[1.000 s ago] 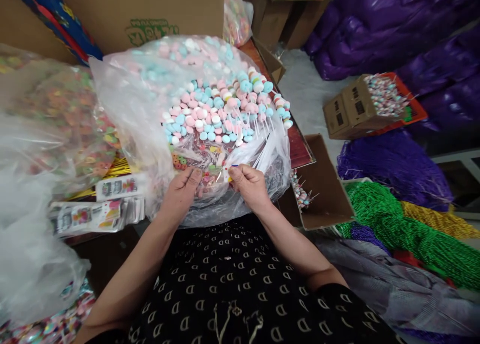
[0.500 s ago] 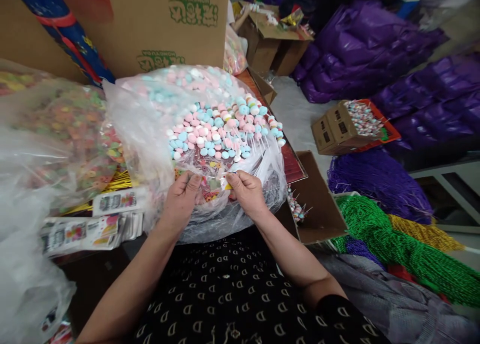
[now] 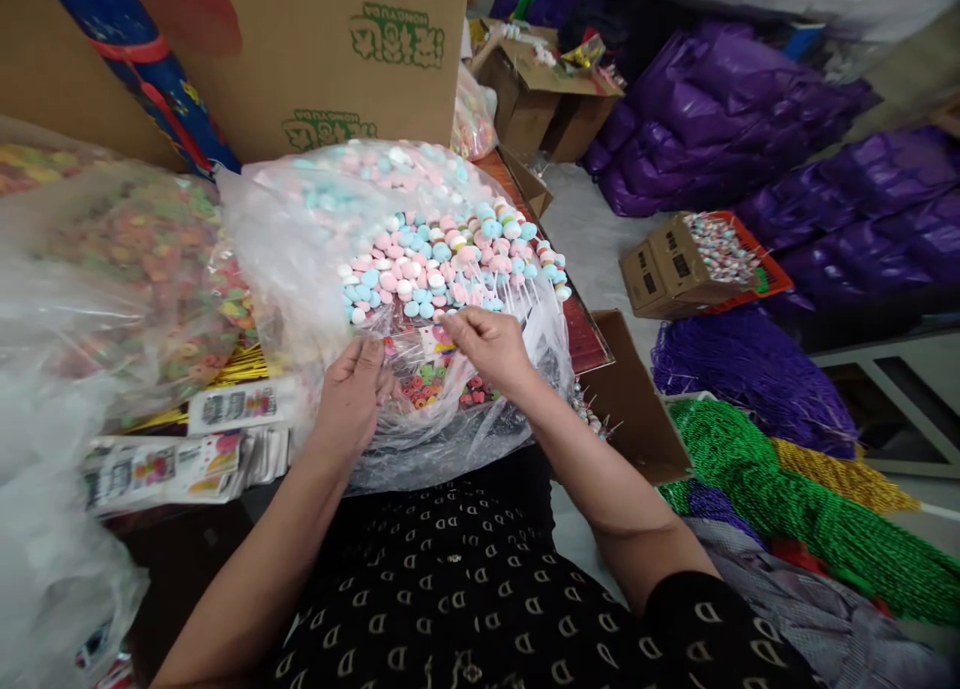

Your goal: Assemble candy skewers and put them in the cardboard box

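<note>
Between my hands is a small printed plastic packet (image 3: 436, 341), partly clear, with white, pink and yellow print. My left hand (image 3: 351, 384) pinches its left end between thumb and fingers. My right hand (image 3: 491, 347) is closed at the packet's right side, the fingertips touching its upper edge. Just beyond lies a heap of pink, blue and white candies (image 3: 409, 274) on an open clear plastic bag (image 3: 289, 239). Several candies on white sticks (image 3: 517, 244) rest at the heap's right. Under my hands, small colourful ring candies (image 3: 424, 384) show among clear plastic.
Stacked printed packets (image 3: 169, 469) and yellow ties (image 3: 240, 364) lie at left, beside a bag of ring candies (image 3: 150, 259). A large carton (image 3: 300, 49) stands behind. At right are an open box (image 3: 637, 399), a box of stick candies (image 3: 664, 269) and green strands (image 3: 810, 499).
My right hand has moved slightly up and left, and more of the packet's printed part shows. The left hand has shifted a little left. The whole view has shifted slightly.
</note>
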`<state>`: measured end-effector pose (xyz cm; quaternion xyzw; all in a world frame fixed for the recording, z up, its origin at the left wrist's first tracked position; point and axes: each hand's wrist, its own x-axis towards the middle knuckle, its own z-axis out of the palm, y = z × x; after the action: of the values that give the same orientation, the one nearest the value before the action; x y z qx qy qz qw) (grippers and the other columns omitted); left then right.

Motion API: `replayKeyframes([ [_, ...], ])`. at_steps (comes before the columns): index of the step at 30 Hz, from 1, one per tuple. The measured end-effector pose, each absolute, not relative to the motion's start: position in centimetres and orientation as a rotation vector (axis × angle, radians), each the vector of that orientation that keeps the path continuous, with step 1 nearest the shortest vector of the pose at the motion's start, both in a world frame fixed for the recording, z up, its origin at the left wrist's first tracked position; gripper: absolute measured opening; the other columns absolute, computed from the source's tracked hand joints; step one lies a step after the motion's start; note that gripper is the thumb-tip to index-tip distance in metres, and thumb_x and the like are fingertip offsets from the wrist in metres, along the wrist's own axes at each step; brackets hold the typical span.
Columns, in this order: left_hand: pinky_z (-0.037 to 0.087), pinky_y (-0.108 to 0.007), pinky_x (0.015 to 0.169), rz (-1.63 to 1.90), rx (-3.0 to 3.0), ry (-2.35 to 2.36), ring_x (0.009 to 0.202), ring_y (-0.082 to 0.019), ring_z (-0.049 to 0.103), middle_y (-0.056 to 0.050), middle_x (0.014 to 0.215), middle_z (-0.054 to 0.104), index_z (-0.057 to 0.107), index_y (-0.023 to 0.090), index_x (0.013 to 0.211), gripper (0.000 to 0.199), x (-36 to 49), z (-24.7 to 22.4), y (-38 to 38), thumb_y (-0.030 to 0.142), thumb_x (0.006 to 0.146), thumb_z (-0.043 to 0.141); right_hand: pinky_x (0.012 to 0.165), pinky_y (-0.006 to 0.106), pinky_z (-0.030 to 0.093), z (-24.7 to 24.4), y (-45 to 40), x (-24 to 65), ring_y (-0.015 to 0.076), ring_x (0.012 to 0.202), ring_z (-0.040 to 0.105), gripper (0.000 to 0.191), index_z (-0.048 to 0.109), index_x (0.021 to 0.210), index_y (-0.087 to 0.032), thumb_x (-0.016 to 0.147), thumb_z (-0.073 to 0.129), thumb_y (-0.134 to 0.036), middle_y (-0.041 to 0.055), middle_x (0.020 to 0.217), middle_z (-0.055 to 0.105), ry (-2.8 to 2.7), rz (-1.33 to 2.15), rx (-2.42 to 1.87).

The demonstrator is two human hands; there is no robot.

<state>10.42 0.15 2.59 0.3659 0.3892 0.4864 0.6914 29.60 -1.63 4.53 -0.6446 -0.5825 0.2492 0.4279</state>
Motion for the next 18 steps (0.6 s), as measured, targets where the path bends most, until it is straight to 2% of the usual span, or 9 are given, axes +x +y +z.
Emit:
replayKeyframes([
  [3,0.046,-0.021,0.046,1.122,0.725,0.859,0.038,-0.005,0.035,0.012,0.046,0.034,0.054,0.021,0.071,0.046,10.2,2.4,0.4,0.053,0.080,0.085,0.080,0.030,0.046,6.1,1.2,32.0,0.0196,0.088,0.068,0.024,0.074,0.093,-0.019,0.102,0.055,-0.029,0.0073,0.094,0.077,-1.632,0.266,-1.909],
  [6,0.045,-0.021,0.046,1.123,0.622,0.814,0.037,-0.006,0.034,0.012,0.044,0.032,0.047,0.021,0.070,0.051,10.1,2.5,0.4,0.054,0.083,0.083,0.087,0.035,0.048,6.8,3.6,33.4,0.0278,0.103,0.071,0.027,0.076,0.107,-0.013,0.103,0.054,-0.028,0.0178,0.113,0.078,-1.777,0.051,-2.275],
  [9,0.043,-0.022,0.045,1.085,0.537,0.778,0.035,-0.006,0.032,0.011,0.043,0.033,0.041,0.021,0.068,0.054,10.0,2.7,0.4,0.057,0.088,0.076,0.087,0.036,0.050,6.3,4.9,33.3,0.0329,0.107,0.073,0.032,0.077,0.111,-0.006,0.102,0.056,-0.029,0.0249,0.110,0.077,-1.899,0.006,-2.480],
  [12,0.040,-0.021,0.045,1.062,0.467,0.733,0.036,-0.006,0.032,0.010,0.043,0.033,0.037,0.021,0.066,0.056,9.9,2.9,0.7,0.058,0.092,0.070,0.084,0.035,0.051,5.5,5.4,33.0,0.0336,0.109,0.074,0.032,0.076,0.115,-0.004,0.103,0.051,-0.021,0.0274,0.110,0.077,-1.913,-0.020,-2.531],
  [15,0.037,-0.021,0.045,1.051,0.406,0.685,0.036,-0.006,0.032,0.010,0.043,0.033,0.037,0.020,0.064,0.057,9.6,3.0,1.0,0.058,0.093,0.067,0.081,0.035,0.050,5.2,4.7,33.1,0.0323,0.102,0.075,0.033,0.077,0.112,-0.009,0.103,0.048,-0.020,0.0236,0.106,0.079,-1.760,-0.029,-2.512],
  [18,0.034,-0.021,0.044,1.048,0.354,0.672,0.036,-0.006,0.031,0.010,0.043,0.033,0.039,0.020,0.065,0.055,9.5,2.9,1.3,0.058,0.094,0.065,0.077,0.033,0.050,5.3,2.1,33.4,0.0264,0.086,0.074,0.028,0.079,0.097,-0.015,0.101,0.054,-0.026,0.0132,0.088,0.079,-1.533,0.064,-2.277],
])
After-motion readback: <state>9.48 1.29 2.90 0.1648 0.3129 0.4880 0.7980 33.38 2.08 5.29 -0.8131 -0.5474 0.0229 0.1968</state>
